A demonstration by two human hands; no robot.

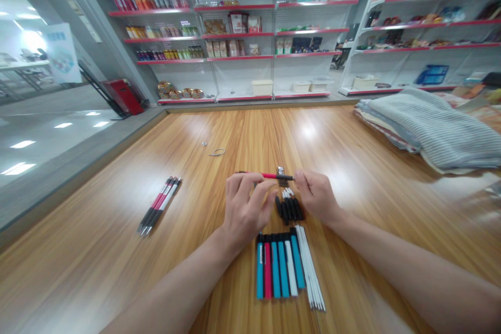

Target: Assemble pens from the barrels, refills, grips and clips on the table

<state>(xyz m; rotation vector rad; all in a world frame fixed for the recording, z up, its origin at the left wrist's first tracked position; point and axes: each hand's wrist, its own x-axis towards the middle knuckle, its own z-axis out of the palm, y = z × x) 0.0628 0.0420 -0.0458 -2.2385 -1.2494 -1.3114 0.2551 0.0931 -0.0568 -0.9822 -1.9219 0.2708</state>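
A red pen barrel with a black grip (270, 176) is held level above the table, its left end behind the fingers of my left hand (246, 203). At the pen's right end, my right hand (316, 194) pinches its tip; the fingertips hide the detail. Below the hands lie several short black pen grips (290, 210), with some white pieces (287, 193) above them. Small silver metal parts (280, 170) sit just behind the pen. Nearer me is a row of blue, red and white pen barrels (276, 266), beside a bundle of thin white refills (310, 269).
Several whole pens (159, 204) lie together at the left. Farther back are a thin looped tie (217, 152) and a tiny metallic piece (204, 144). Folded striped cloth (434, 125) is stacked at the right rear. Stocked shelves (242, 34) stand beyond the wooden table (97, 271).
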